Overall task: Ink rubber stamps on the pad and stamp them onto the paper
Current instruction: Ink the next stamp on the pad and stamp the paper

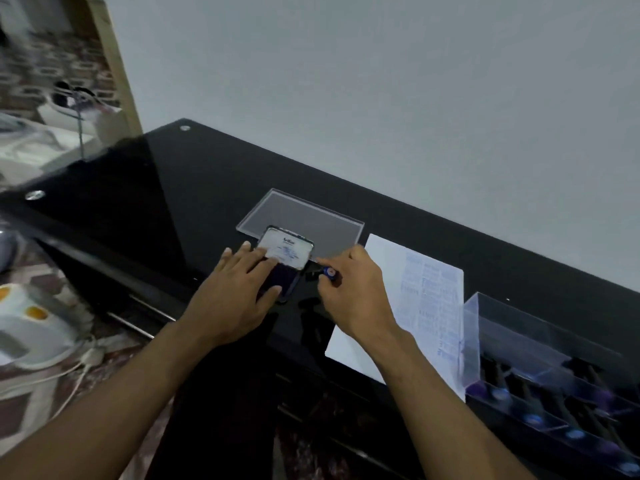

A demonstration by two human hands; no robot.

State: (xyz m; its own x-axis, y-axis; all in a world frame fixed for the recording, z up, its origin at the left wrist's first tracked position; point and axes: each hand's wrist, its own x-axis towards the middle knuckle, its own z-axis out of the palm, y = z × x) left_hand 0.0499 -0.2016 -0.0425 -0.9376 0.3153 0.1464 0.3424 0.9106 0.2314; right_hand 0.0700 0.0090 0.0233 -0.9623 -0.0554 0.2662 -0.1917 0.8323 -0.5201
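On the black glass table [180, 188], near the middle of the view, both bare forearms reach in from the bottom edge toward one ink pad [277, 271]. The left hand [239, 296] lies flat, palm down, fingers straight and a little spread toward 1 o'clock; the fingertips rest on the pad's raised lid [285, 251], and the thumb lies along the pad's near edge, covering much of the dark ink surface. It grips nothing. The right hand [349, 292] sits just at 3 o'clock of the pad, knuckles up, fingers curled around one small stamp [327, 271] with a blue end, held low over the table just beside the pad's right edge; I cannot tell whether the stamp touches the glass.

One sheet of paper [426, 296] with faint blue print lies at 3 o'clock of the right hand, partly under the wrist. One clear plastic lid [311, 216] lies flat at 12 o'clock of the pad. One clear divided box [540, 375] stands at 4 o'clock, against the paper's right edge, holding more dark-handled stamps, too blurred to count. At 9 o'clock, off the table, a white appliance [31, 334] with orange spots sits on the floor.
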